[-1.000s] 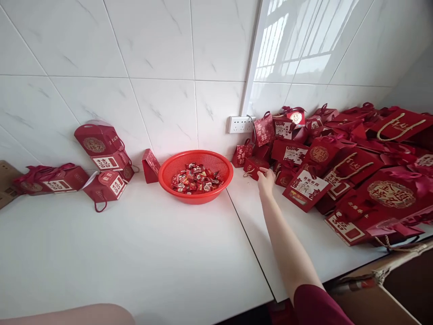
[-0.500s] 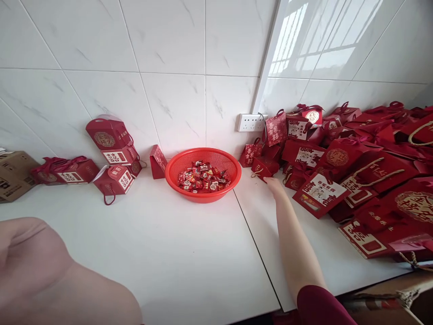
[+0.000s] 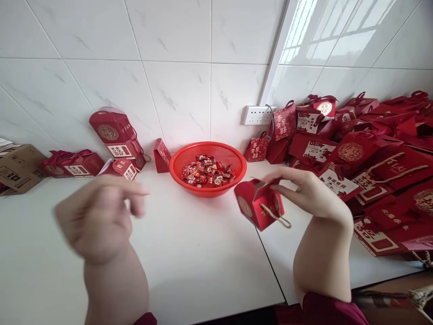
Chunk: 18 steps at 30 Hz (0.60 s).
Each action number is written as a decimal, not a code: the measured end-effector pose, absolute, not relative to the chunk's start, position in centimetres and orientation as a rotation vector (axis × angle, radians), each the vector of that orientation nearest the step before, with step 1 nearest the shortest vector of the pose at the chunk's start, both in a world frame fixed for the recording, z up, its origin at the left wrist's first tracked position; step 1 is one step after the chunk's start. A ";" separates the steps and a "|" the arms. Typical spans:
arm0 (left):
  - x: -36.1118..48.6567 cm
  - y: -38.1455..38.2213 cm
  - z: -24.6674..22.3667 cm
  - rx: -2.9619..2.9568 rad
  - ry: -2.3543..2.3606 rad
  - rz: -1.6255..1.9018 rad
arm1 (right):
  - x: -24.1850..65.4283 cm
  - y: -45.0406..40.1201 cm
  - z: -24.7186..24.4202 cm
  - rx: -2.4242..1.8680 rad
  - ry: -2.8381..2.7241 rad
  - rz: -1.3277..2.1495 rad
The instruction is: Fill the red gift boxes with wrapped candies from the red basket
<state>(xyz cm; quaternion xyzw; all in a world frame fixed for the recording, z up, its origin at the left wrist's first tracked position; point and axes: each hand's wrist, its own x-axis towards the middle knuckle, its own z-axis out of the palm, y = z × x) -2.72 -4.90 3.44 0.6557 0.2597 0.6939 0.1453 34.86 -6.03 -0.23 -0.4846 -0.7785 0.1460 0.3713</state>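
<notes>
My right hand (image 3: 306, 192) pinches the top edge of a small red gift box (image 3: 259, 205) with a twisted rope handle. The box is held above the white table, just right of and in front of a red plastic basket (image 3: 208, 191). Wrapped red candies (image 3: 209, 171) lie in the basket. On the left, my left hand (image 3: 101, 216) is raised over the table, blurred by motion, its fingers curled and the index finger pointing toward the right. Whether anything is in it cannot be made out.
A large pile of red gift boxes (image 3: 352, 153) fills the right side. More red boxes (image 3: 117, 135) stand by the wall at left, near a cardboard box (image 3: 23, 169). A power strip (image 3: 257, 115) is on the wall. An open carton (image 3: 389, 298) sits at the lower right.
My right hand has lifted the small red box from beside the pile and brought it nearer. My left hand has moved from the lower left corner further into view. The view has shifted slightly.
</notes>
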 end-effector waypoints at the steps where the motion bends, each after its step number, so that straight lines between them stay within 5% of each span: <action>1: -1.7 -4.8 3.3 2.033 0.805 1.839 | 34.1 -6.3 0.0 -1.145 -2.080 0.439; 9: 1.2 -2.6 0.8 2.527 0.887 0.648 | 29.2 -5.1 -0.7 -0.834 -2.293 0.545; 18: 0.7 -1.5 -0.6 2.477 0.941 0.185 | 25.9 -3.4 -3.5 -0.955 -2.444 0.371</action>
